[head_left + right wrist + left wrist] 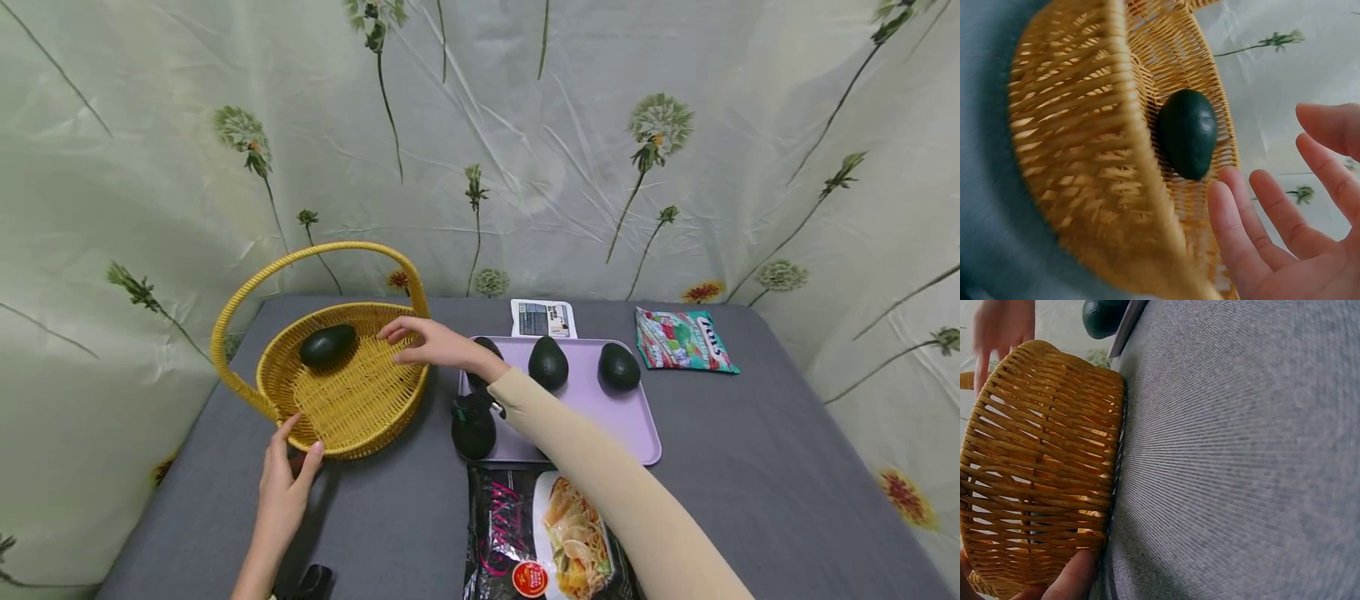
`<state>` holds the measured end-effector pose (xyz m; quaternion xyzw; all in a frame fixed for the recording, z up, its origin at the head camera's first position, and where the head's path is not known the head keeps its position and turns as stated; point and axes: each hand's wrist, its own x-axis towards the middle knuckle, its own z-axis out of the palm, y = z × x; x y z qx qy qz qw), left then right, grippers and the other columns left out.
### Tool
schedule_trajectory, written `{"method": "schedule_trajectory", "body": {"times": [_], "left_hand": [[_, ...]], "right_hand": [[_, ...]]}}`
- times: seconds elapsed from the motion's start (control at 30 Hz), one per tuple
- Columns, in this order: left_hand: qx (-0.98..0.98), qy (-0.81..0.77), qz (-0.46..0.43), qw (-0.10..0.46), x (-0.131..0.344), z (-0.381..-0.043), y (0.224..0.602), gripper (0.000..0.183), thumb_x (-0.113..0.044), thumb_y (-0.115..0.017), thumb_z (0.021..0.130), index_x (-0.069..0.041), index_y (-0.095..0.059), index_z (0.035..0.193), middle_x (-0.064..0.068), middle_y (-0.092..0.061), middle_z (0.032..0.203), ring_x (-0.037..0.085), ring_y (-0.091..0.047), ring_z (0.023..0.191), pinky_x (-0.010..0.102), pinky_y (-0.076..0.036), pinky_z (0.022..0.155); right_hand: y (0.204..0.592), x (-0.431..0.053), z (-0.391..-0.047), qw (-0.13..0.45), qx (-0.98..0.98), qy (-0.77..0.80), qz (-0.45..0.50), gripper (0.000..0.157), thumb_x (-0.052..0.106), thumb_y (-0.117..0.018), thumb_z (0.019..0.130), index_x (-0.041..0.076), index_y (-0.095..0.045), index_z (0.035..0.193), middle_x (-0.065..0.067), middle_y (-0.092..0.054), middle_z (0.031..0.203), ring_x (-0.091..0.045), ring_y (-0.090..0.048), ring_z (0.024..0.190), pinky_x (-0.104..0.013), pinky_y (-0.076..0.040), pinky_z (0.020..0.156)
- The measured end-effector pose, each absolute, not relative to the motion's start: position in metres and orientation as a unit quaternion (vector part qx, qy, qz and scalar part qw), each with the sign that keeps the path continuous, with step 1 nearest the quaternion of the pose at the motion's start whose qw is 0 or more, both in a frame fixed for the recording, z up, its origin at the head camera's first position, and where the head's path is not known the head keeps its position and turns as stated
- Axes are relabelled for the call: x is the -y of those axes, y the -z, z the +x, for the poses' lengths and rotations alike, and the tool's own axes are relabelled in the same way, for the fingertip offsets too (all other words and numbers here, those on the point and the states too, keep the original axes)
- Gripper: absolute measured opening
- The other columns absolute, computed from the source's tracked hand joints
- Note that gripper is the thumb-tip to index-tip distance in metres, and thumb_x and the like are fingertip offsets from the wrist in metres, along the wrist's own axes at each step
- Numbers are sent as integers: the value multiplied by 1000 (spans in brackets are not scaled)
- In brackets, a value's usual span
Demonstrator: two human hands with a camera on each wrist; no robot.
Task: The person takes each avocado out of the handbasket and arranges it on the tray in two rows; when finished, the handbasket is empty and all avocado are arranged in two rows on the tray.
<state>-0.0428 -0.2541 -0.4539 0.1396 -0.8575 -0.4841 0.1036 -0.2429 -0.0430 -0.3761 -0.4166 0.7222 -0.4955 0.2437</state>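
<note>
A yellow wicker basket (352,417) with a tall arched handle stands on the left of the table, one dark green avocado (327,347) lying inside. My left hand (283,483) rests against the basket's near side, fingertips at the rim; the left wrist view shows its thumb (1077,575) on the outer weave. Over the basket's right side is my right hand (427,342), fingers spread and nothing in them. In the right wrist view, its fingertips are a little apart from the avocado (1188,134). More avocados (548,364) sit on a lilac tray (600,417), partly hidden by my right arm.
A black noodle packet (502,533) lies in front of the tray, partly under the right sleeve (615,483). Behind the tray is a white packet (543,318). A colourful candy bag (684,340) lies at the back right. A flower-printed curtain (480,150) hangs behind the table.
</note>
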Motion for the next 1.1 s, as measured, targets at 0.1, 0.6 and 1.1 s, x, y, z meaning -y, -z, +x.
{"method": "schedule_trajectory", "body": {"times": [0.1,0.6,1.1], "left_hand": [[856,488,138,102,254,-43,454,63,-29,-50,101,-5,-19,151,34,-20,144,49,-33,125,61,-37,93],[855,490,132,108,255,-43,455,62,-27,-50,101,-3,-20,150,33,-21,144,48,-28,129,61,-36,95],[855,488,139,108,254,-44,455,62,-30,-50,101,-5,-22,150,31,-21,145,46,-28,129,61,-34,96]], "right_hand": [[377,67,-245,250,-735,481,-408,40,6,-59,95,1,-50,133,-16,-50,133,-26,-49,119,-33,-49,88],[388,135,-240,265,-784,442,-347,53,7,-62,92,7,-45,142,-12,-39,145,-24,-44,127,-32,-47,91],[389,164,-225,266,-836,356,-322,57,13,-63,93,18,-42,145,-5,-30,136,-18,-44,113,-26,-41,81]]}}
